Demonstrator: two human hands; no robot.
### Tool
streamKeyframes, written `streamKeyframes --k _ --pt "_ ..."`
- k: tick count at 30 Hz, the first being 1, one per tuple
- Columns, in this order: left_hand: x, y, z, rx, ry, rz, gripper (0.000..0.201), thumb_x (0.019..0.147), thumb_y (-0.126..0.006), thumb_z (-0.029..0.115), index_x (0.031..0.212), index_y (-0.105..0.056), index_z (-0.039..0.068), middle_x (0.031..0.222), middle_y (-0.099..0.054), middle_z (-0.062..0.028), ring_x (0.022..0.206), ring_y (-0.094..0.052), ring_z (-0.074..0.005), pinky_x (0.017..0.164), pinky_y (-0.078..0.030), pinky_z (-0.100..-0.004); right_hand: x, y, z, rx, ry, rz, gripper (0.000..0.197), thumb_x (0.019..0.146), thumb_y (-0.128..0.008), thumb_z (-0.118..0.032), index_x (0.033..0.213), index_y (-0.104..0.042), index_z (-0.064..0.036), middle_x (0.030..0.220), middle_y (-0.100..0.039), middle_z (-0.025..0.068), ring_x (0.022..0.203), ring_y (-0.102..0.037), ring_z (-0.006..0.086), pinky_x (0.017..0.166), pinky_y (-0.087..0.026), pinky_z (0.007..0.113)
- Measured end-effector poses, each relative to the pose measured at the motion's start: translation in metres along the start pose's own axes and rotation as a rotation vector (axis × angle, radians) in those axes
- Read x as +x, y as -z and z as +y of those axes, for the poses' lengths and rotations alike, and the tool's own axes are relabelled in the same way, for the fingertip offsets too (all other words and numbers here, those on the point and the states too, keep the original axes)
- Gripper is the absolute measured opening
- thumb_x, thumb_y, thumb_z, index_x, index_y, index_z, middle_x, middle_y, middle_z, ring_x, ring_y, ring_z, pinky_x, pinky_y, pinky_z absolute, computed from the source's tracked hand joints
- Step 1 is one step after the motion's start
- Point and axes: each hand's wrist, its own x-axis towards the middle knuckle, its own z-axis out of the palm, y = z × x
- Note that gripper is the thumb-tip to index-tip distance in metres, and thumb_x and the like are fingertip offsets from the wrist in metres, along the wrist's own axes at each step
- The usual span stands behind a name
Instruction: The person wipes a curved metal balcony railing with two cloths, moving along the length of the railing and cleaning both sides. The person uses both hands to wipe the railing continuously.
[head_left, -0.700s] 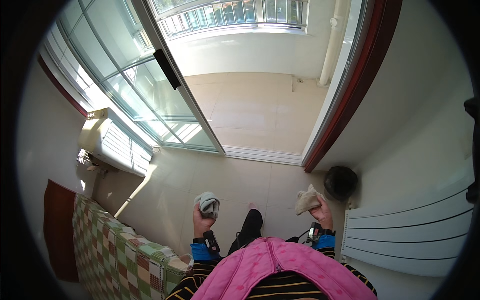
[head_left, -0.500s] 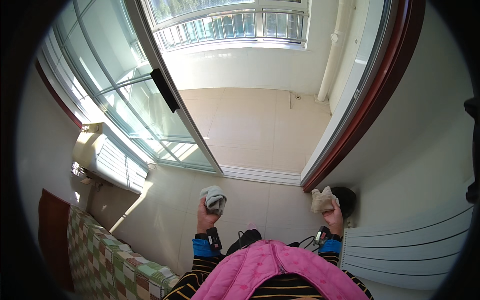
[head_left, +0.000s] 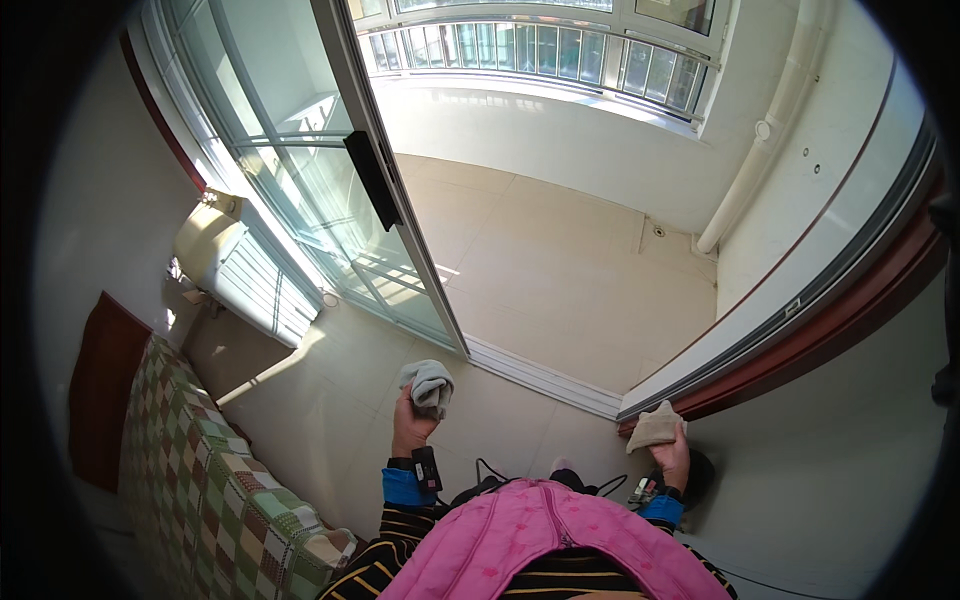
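Note:
My left hand (head_left: 410, 430) is closed around a bunched grey cloth (head_left: 428, 386), held up over the tiled floor in front of the glass door. On the right, my right hand (head_left: 674, 460) grips a folded beige cloth (head_left: 655, 427). That cloth overlaps the lower end of the dark red door frame (head_left: 780, 378) in the view; I cannot tell whether they touch. Both forearms show striped sleeves with blue cuffs, and small devices are strapped at the wrists.
A sliding glass door (head_left: 330, 190) with a black handle (head_left: 372, 182) stands partly open. Beyond its floor track (head_left: 545, 375) lies a tiled balcony with a white pipe (head_left: 755, 150). To the left are a white radiator (head_left: 262, 280) and a bed with a checkered cover (head_left: 215, 470). A dark round object (head_left: 703, 478) is behind my right hand.
The view has turned, so the doorway and right frame sit differently. My right hand with the beige cloth is now beside the frame's lower end. My left hand still holds the grey cloth.

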Motion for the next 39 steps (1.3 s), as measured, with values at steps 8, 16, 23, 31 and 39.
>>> streamKeyframes --k 8,16,23,31,39 --pt "-0.037 -0.014 -0.017 -0.072 -0.208 0.042 0.028 0.095 -0.060 0.020 0.118 -0.059 0.006 0.112 -0.066 -0.0080 0.103 -0.063 -0.0243 0.096 -0.052 -0.0430 0.101 -0.063 -0.029 -0.191 -0.206 -0.143 0.058 0.100 -0.052 -0.043 0.144 -0.040 -0.0071 0.144 -0.047 0.0205 0.133 -0.043 0.0425 0.103 -0.037 0.068" --pt "-0.124 -0.020 -0.037 0.209 -0.513 0.270 0.056 0.088 -0.072 0.018 0.139 -0.049 0.012 0.131 -0.058 -0.0043 0.124 -0.053 -0.0248 0.107 -0.042 -0.0462 0.149 -0.106 0.026 -0.365 -0.574 -0.240 0.048 0.102 -0.051 -0.032 0.142 -0.043 -0.0078 0.143 -0.049 0.0199 0.130 -0.049 0.0405 0.099 -0.044 0.065" --pt "-0.164 -0.027 -0.019 0.212 -0.668 0.278 0.054 0.088 -0.073 0.021 0.136 -0.051 0.010 0.131 -0.060 -0.0054 0.123 -0.054 -0.0247 0.108 -0.041 -0.0467 0.140 -0.181 0.088 -0.523 -0.704 -0.404 0.049 0.102 -0.052 -0.027 0.146 -0.039 -0.0088 0.146 -0.046 0.0168 0.131 -0.050 0.0373 0.103 -0.045 0.060" --pt "-0.202 -0.028 0.026 0.275 -0.714 0.196 0.071 0.085 -0.076 0.034 0.143 -0.043 0.009 0.136 -0.053 -0.0056 0.127 -0.049 -0.0243 0.110 -0.038 -0.0450 0.103 -0.252 0.127 -0.605 -0.641 -0.565 0.049 0.102 -0.048 -0.026 0.144 -0.041 -0.0027 0.144 -0.049 0.0191 0.132 -0.049 0.0351 0.106 -0.046 0.052" --pt "-0.273 0.007 0.073 0.206 -0.882 0.205 0.079 0.086 -0.075 0.044 0.146 -0.038 0.009 0.138 -0.051 -0.0068 0.129 -0.047 -0.0241 0.109 -0.039 -0.0460 0.067 -0.291 0.237 -0.671 -0.747 -0.586 0.049 0.102 -0.050 -0.024 0.144 -0.041 -0.0017 0.142 -0.050 0.0192 0.130 -0.051 0.0355 0.106 -0.046 0.048"
